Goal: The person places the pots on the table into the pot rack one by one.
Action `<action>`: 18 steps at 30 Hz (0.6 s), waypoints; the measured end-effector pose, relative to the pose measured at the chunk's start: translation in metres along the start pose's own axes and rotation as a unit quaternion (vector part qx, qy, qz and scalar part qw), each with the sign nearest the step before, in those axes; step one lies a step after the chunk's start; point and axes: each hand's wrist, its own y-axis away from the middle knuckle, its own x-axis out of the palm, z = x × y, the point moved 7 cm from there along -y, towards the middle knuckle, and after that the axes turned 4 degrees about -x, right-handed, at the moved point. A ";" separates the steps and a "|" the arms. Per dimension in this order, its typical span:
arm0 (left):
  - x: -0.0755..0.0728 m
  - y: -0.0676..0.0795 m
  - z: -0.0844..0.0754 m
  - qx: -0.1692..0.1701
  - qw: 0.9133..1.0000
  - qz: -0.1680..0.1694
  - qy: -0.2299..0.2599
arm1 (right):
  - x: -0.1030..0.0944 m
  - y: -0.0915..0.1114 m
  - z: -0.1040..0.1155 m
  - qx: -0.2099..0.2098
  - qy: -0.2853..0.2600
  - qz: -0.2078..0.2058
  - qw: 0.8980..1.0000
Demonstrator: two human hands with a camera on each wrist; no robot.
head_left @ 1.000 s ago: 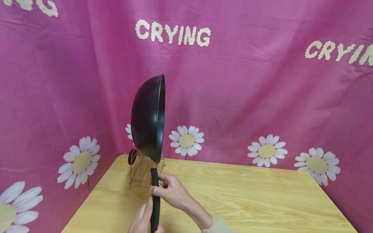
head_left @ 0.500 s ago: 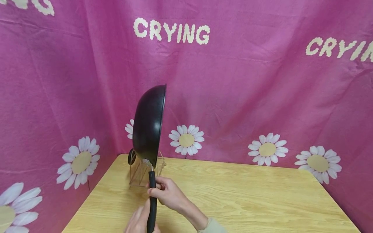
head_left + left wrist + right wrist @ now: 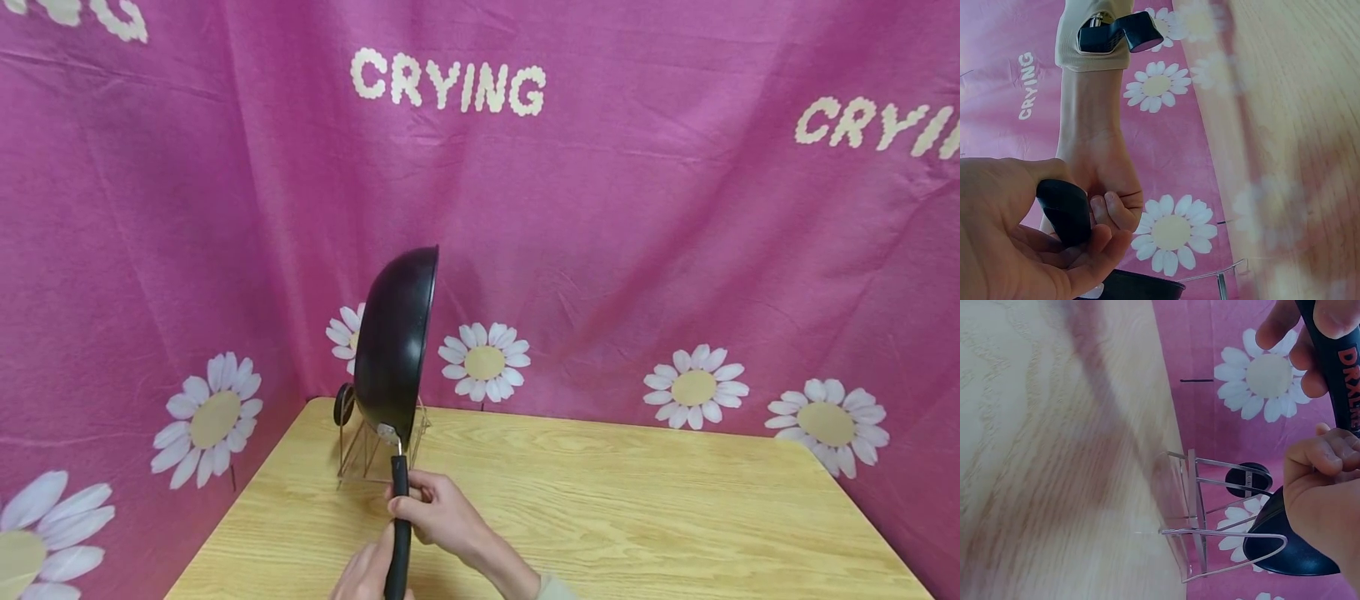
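A deep black wok (image 3: 393, 342) stands on edge in the head view, its hollow side facing right. Its black handle (image 3: 398, 567) points down toward me. My left hand (image 3: 365, 571) grips the handle near its lower end, and my right hand (image 3: 446, 510) pinches it higher up, close to the metal neck. In the left wrist view, the left hand (image 3: 1016, 231) wraps the handle end, with the right hand (image 3: 1113, 200) beyond it. Behind the wok is a wire rack (image 3: 360, 458), partly covered by it. From the right wrist, the wok (image 3: 1291, 547) overlaps the rack's wire loops (image 3: 1241, 537).
The wooden table (image 3: 637, 508) carries the rack at its back left corner. A small round black piece (image 3: 343, 404) sits at the rack's left side. Pink cloth (image 3: 600, 208) printed with daisies hangs close around the back and sides.
The wok has come down in front of the rack and shifted slightly right, its rim leaning a little more to the right. Both hands keep their hold on the handle.
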 end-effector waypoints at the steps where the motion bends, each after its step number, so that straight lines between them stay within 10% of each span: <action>1: -0.001 0.005 -0.001 0.000 1.000 -0.003 -0.005 | 0.000 0.000 -0.001 -0.001 0.000 0.000 1.000; 18: 0.001 0.011 -0.004 0.002 1.000 0.016 -0.015 | -0.001 0.007 -0.023 0.035 -0.024 -0.017 0.999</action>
